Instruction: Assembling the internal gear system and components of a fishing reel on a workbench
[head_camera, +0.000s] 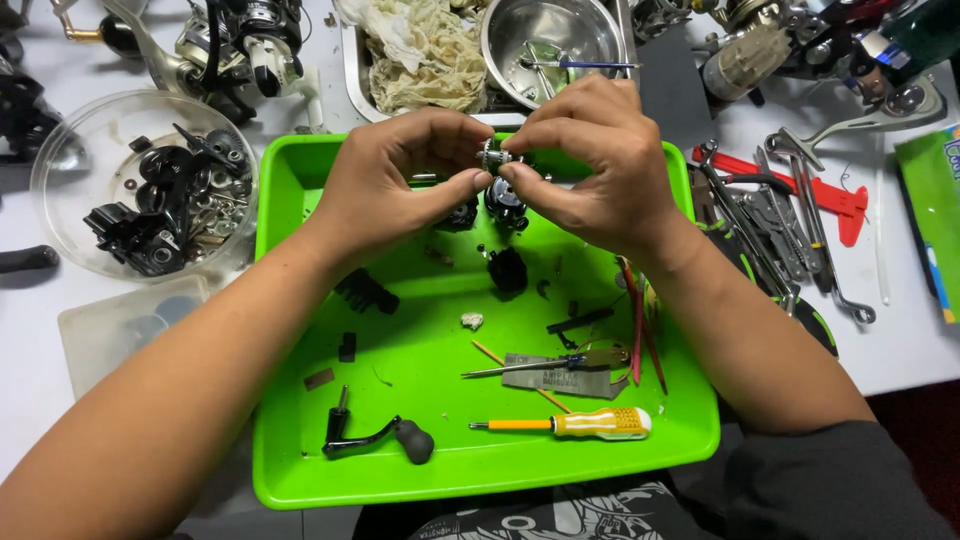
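Both hands meet over the far part of a bright green tray. My left hand and my right hand pinch a small silver and black metal part between their fingertips. Just below it on the tray lie black reel parts and another black piece. Nearer me on the tray lie a yellow-handled screwdriver, a black crank handle with a knob, a thin pick tool and small black bits.
A clear bowl of black parts stands at left, fishing reels behind it. A steel bowl and crumpled cloth sit in a metal tray at the back. Wrenches and a red tool lie at right.
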